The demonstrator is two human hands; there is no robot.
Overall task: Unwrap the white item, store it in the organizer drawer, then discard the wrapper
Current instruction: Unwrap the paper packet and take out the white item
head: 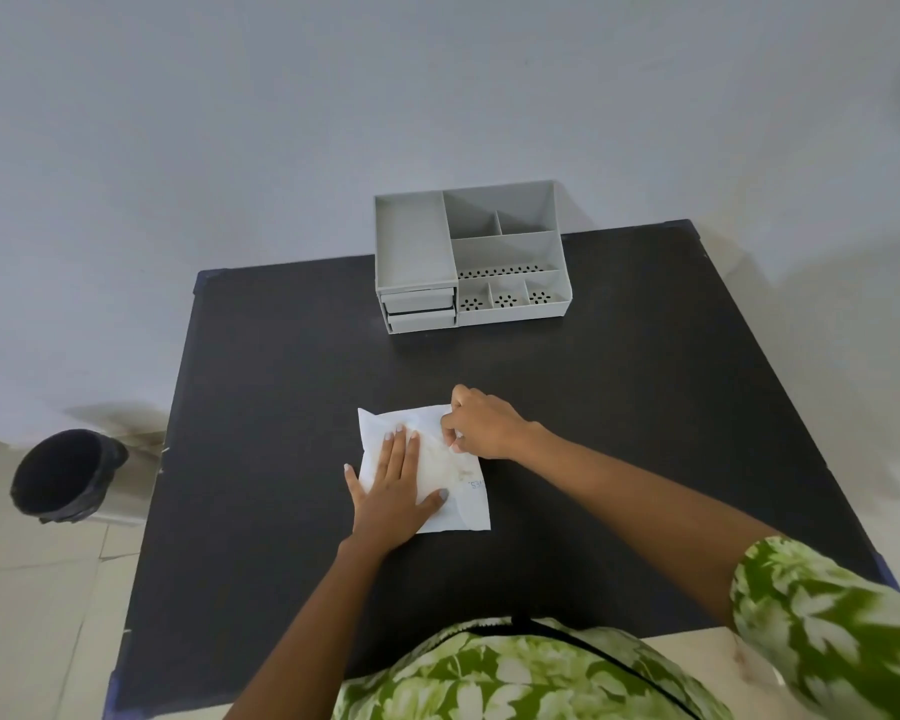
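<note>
A white wrapped packet [455,478] lies flat near the middle of the black table [619,407]. My left hand [393,488] rests palm down on its left half, fingers spread. My right hand [481,426] pinches the packet's upper right edge between thumb and fingers. The grey organizer [468,257] stands at the table's far edge, with two small drawers [419,309] at its front left, both pushed in. The item inside the wrapper is hidden.
A black bin [63,475] stands on the tiled floor left of the table. A plain wall lies behind the organizer. The organizer's open top compartments hold nothing I can see.
</note>
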